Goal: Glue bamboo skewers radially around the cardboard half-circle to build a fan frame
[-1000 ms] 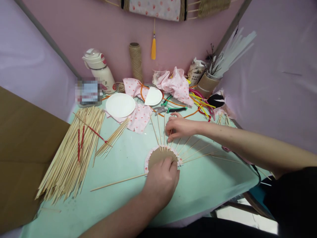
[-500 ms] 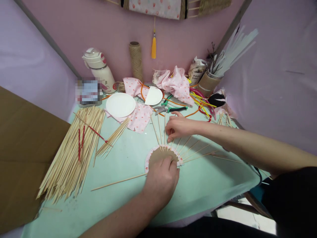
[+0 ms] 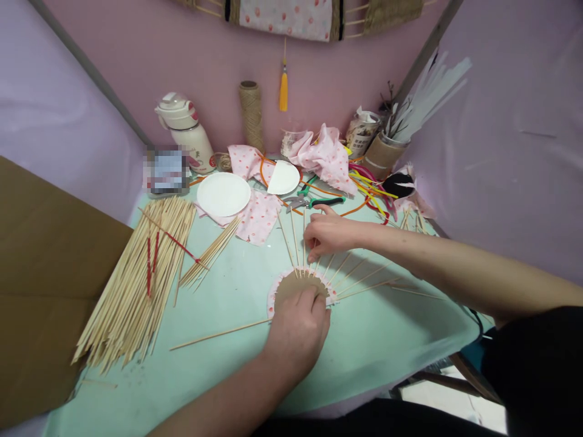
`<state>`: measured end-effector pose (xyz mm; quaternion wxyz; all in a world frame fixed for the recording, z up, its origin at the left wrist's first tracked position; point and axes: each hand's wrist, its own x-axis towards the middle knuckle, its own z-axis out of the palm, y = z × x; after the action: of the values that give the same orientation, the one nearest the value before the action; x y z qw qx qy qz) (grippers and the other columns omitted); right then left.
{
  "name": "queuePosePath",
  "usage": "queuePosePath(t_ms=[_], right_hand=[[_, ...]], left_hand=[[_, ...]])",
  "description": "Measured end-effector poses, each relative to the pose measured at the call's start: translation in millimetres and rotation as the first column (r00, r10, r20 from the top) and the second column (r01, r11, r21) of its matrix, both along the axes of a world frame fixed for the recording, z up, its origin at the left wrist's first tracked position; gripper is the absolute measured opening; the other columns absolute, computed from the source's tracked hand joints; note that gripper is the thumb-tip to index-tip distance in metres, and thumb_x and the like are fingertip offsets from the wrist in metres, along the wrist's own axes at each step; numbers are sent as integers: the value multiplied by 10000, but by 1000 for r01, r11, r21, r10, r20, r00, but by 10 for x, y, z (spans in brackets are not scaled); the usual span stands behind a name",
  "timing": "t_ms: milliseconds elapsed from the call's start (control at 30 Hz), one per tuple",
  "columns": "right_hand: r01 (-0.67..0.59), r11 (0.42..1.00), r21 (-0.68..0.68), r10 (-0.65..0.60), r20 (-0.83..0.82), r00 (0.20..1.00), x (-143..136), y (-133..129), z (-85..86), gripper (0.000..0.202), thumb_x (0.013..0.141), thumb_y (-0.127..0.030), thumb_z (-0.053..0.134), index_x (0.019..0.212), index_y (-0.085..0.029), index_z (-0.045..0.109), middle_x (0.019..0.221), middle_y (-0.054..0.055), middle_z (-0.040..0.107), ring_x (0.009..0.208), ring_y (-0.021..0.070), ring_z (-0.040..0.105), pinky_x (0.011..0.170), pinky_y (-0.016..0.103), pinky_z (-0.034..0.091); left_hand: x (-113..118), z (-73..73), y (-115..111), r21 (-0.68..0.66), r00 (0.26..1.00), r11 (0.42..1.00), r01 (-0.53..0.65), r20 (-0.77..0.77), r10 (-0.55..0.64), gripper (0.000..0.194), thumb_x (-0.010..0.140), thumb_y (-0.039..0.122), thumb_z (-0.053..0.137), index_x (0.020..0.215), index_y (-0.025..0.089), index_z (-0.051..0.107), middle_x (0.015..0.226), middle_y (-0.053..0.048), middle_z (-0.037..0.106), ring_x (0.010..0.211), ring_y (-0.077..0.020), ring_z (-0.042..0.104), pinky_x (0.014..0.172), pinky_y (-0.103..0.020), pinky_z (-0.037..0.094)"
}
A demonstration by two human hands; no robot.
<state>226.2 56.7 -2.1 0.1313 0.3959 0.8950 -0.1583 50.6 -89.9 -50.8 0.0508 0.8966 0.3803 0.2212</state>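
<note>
A brown cardboard disc [image 3: 289,291] with a pink-spotted cloth rim lies on the pale green table. Thin bamboo sticks [image 3: 337,265] fan out from its far and right edges. My left hand [image 3: 298,328] is closed over the near part of the disc, its fingertips down on the cardboard and its thumb hidden. Beyond the disc, my right hand [image 3: 330,233] has its fingers curled in a pinch around one of the fanned sticks, with the index finger raised. Another long stick [image 3: 221,334] points left from under my left hand.
A large pile of bamboo sticks [image 3: 136,285] and a smaller bundle [image 3: 212,252] lie to the left beside a cardboard box [image 3: 54,273]. Farther back are a white disc [image 3: 223,194], green-handled pliers [image 3: 325,201], spotted cloth [image 3: 328,158], a twine spool [image 3: 251,115] and a bottle [image 3: 186,130].
The view has shifted very slightly. Both hands, the disc and the sticks hold the same places.
</note>
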Motion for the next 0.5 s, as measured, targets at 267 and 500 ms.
queuePosePath(t_ms=[267, 500], right_hand=[[-3, 1000, 9, 3, 12, 1000, -6, -16, 25, 331, 799, -520, 683, 689, -208, 697, 711, 32, 690, 904, 233, 536, 1043, 513, 100], [-5, 1000, 3, 5, 6, 1000, -4, -11, 16, 337, 801, -523, 685, 693, -205, 696, 712, 34, 688, 918, 240, 542, 1049, 513, 80]], left_hand=[[0, 0, 3, 0, 1000, 1000, 2, -4, -2, 213, 898, 126, 466, 799, 153, 653, 844, -105, 680, 746, -233, 655, 633, -363, 558], [11, 12, 3, -6, 1000, 1000, 8, 16, -8, 183, 872, 100, 499, 802, 137, 664, 850, -110, 688, 771, -249, 665, 655, -383, 565]])
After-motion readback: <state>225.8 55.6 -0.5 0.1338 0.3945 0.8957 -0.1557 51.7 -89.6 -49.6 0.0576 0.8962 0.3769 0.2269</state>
